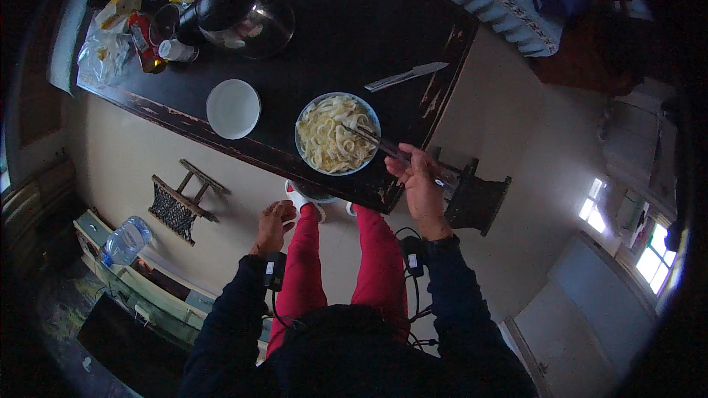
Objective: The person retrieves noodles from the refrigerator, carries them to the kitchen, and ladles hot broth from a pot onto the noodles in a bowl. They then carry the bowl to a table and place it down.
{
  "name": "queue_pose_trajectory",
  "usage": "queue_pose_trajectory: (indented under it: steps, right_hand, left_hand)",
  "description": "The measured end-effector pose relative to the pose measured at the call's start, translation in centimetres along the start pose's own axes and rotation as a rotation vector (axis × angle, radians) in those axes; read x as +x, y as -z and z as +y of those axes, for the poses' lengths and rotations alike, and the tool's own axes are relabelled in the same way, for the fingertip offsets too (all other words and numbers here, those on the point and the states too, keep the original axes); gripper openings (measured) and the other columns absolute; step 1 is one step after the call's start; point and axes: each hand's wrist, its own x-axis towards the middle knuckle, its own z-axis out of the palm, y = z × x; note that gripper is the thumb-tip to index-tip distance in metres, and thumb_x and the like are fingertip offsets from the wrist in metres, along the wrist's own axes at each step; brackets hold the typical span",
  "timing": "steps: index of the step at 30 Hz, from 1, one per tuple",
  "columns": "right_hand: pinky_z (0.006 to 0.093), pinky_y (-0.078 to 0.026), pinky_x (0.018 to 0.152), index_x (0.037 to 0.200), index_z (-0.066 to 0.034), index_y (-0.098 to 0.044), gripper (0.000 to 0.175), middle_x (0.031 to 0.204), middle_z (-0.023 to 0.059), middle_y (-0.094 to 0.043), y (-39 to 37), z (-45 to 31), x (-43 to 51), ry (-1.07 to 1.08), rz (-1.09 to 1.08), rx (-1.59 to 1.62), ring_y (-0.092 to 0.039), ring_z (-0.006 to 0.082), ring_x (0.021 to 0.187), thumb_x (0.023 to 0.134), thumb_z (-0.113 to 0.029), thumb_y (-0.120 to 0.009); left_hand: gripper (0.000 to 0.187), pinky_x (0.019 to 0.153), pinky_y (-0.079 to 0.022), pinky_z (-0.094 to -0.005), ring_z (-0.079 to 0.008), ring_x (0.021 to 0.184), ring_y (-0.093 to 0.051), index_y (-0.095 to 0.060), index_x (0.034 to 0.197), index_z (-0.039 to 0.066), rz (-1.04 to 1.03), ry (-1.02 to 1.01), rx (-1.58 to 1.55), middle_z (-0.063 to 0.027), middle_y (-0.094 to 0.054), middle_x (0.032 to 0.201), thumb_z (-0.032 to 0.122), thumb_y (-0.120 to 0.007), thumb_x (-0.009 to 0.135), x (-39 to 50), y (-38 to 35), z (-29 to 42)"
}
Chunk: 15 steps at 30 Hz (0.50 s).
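My right hand (417,185) holds a pair of chopsticks (390,149) at the right of a bowl, with their tips in the noodles (332,135). The noodles are wide and pale, and they fill the round bowl (297,146) near the front edge of the dark table. My left hand (274,225) hangs below the table edge with its fingers loosely curled, and I see nothing in it. A small white bowl or plate (233,109) sits left of the noodles. Behind them, toward the right, lies a knife (409,76).
The dark wooden table (337,27) has worn edges. On its far left stand a pot with a glass lid (251,27), a white bottle (178,50), a red package (145,41) and plastic bags (105,58). Two low woven stools (176,207) (478,199) stand on the floor.
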Motion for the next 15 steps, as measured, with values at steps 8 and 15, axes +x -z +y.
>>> queue_pose_trajectory:
  steps: [8,15]
  right_hand:
    - [0.0319,-0.055,0.085,0.116,0.0035,-0.06,0.032,0.114,0.0121,-0.057,-2.0,-3.4,-3.2,0.196,-0.159,-0.455,-0.067,0.0244,0.099,0.099,-0.022,-0.053]
    - [0.0332,-0.055,0.085,0.118,-0.0006,-0.061,0.027,0.116,0.0134,-0.057,-1.8,-5.0,-4.1,0.264,-0.268,-0.624,-0.068,0.0258,0.098,0.098,-0.017,-0.054]
  left_hand:
    - [0.033,0.078,-0.046,-0.0317,-0.013,0.089,-0.059,-0.061,0.111,0.012,-0.037,-0.004,-0.028,-0.0004,-0.063,0.096,0.039,-0.053,0.095,0.1,0.1,-0.6]
    - [0.03,0.078,-0.045,-0.0323,-0.0132,0.088,-0.058,-0.061,0.11,0.013,-0.033,0.012,-0.033,0.0002,-0.063,0.095,0.038,-0.056,0.094,0.2,0.4,-0.8]
